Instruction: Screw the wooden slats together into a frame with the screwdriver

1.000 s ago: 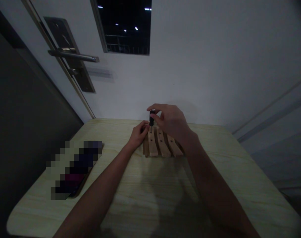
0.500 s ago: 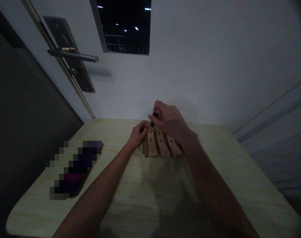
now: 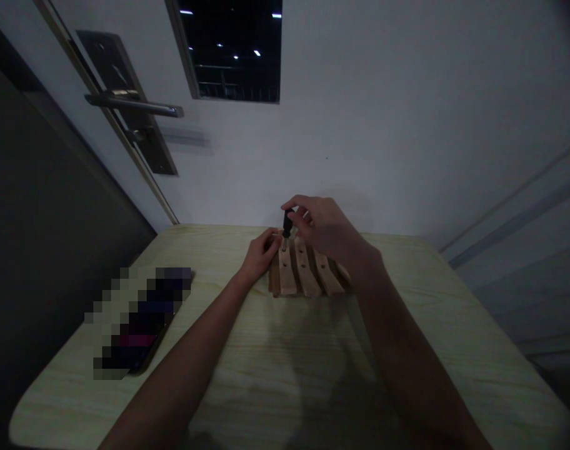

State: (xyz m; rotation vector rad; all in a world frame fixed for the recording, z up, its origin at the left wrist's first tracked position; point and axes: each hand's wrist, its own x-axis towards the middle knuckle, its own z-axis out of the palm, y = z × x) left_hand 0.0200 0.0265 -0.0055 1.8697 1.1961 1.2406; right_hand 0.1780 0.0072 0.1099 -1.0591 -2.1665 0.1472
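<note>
A small wooden slat rack (image 3: 307, 277) with holes in its slats lies at the far middle of the pale wooden table (image 3: 285, 369). My right hand (image 3: 327, 230) pinches the black handle of a small screwdriver (image 3: 287, 223), held upright with its tip at the far end of the leftmost slat. My left hand (image 3: 258, 255) rests against the rack's left far corner, fingers curled on the wood beside the tool's tip.
A blurred-out dark flat object (image 3: 139, 320) lies on the table's left side. Behind the table stands a white door with a metal lever handle (image 3: 132, 106) and a dark window (image 3: 233, 53). The table's right edge drops to the floor.
My right hand's fingers shifted around the screwdriver handle, closing over its top and then opening back to a pinch. The left hand and rack stayed put.
</note>
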